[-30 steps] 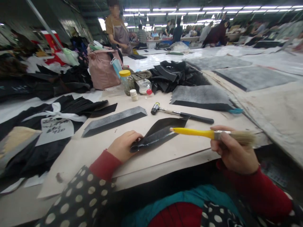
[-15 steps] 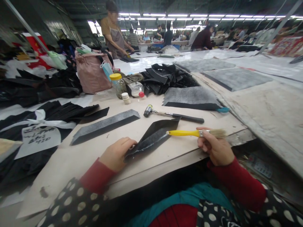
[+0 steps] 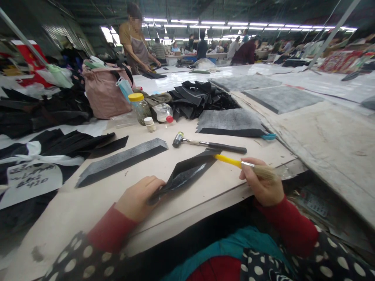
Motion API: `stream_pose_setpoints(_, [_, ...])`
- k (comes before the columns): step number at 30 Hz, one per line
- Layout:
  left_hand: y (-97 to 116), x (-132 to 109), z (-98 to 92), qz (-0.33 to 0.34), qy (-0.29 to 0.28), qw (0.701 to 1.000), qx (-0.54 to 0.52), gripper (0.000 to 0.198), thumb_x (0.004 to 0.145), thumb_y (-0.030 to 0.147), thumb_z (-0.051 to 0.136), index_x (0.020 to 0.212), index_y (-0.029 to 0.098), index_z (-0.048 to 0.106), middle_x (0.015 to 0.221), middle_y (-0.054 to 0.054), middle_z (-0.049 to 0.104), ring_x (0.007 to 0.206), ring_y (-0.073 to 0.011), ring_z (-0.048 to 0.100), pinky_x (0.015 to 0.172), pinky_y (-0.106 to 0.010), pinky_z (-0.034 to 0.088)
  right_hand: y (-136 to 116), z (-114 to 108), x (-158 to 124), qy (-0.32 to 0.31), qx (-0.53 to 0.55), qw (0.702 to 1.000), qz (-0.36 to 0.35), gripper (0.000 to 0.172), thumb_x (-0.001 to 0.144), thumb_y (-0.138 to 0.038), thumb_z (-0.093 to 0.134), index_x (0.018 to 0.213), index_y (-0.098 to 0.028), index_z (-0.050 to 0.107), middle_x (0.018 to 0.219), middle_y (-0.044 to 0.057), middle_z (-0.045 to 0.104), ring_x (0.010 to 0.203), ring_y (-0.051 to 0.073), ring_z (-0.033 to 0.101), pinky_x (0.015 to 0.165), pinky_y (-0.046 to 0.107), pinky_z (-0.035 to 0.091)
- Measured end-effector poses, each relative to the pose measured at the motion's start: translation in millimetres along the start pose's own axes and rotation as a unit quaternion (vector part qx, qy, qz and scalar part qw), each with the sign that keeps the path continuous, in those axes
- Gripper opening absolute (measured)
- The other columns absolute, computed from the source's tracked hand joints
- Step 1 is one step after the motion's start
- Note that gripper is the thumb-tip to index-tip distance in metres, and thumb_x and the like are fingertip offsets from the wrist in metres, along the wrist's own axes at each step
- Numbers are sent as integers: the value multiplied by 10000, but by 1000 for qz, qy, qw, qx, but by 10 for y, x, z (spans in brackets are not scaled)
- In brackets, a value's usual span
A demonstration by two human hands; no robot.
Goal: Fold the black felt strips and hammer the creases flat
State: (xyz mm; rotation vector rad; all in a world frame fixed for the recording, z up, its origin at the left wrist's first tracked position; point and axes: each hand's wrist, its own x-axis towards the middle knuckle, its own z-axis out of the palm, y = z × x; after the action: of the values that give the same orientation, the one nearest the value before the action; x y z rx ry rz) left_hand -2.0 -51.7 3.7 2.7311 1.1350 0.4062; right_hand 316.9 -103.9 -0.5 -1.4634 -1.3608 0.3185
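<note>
My left hand (image 3: 142, 198) is closed on the near left end of a black strip of material (image 3: 187, 173), which looks like leather or coated fabric. The strip is partly folded over lengthwise, and its inner face shines. In my right hand (image 3: 261, 181) is a paintbrush (image 3: 228, 160), gripped at its metal band. Its bristles point right, and the tip of its yellow handle touches or overlaps the strip's far right end. Just beyond the strip lies a hammer (image 3: 209, 144) with a black grip. A flat grey strip with a black edge (image 3: 123, 162) rests to the left.
Behind stand a yellow-lidded jar (image 3: 140, 109), a small white bottle (image 3: 150, 125) and a pink bag (image 3: 102, 91). Black pieces (image 3: 202, 97) are heaped beside them. A tied black bundle with a written tag (image 3: 33, 181) lies left. A co-worker (image 3: 134, 43) stands across the table.
The brush has tilted, its bristle end dropping and its handle tip shifting toward the strip's far end. The strip's fold has opened slightly. The whole view has shifted a little.
</note>
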Motion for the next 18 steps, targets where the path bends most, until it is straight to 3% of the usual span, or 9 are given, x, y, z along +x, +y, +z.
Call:
stream_pose_setpoints(3, [-5, -6, 10, -1, 4, 1000, -1, 153, 793, 230, 462, 921, 187, 534, 825, -33, 574, 754, -148, 523, 664, -252, 431, -11, 20, -69, -6, -25, 999, -47, 240, 782, -308, 520, 973, -171, 565, 589, -1, 580, 516, 123, 541, 516, 257, 447])
stream_pose_setpoints(9, [0, -6, 8, -8, 1, 1000, -2, 148, 797, 245, 464, 919, 193, 529, 833, -32, 572, 760, -145, 523, 665, -246, 429, 80, -7, -11, -18, 47, 998, 29, 278, 812, -364, 463, 992, -164, 536, 524, -23, 542, 403, 94, 433, 384, 232, 349])
stream_pose_setpoints(14, [46, 4, -30, -20, -10, 1000, 4, 148, 808, 268, 458, 894, 185, 545, 809, -34, 573, 746, -143, 526, 661, -245, 432, 9, -54, 35, 25, -8, 1000, 5, 286, 779, -387, 499, 944, -163, 566, 513, -23, 528, 442, 105, 469, 454, 248, 392])
stream_pose_setpoints(18, [50, 6, -27, -20, -9, 1000, 10, 148, 806, 264, 460, 899, 188, 547, 814, -33, 574, 750, -145, 528, 664, -246, 437, -51, -43, 41, -8, 81, 995, 64, 286, 800, -393, 475, 963, -168, 541, 472, -40, 500, 377, 80, 381, 361, 213, 294])
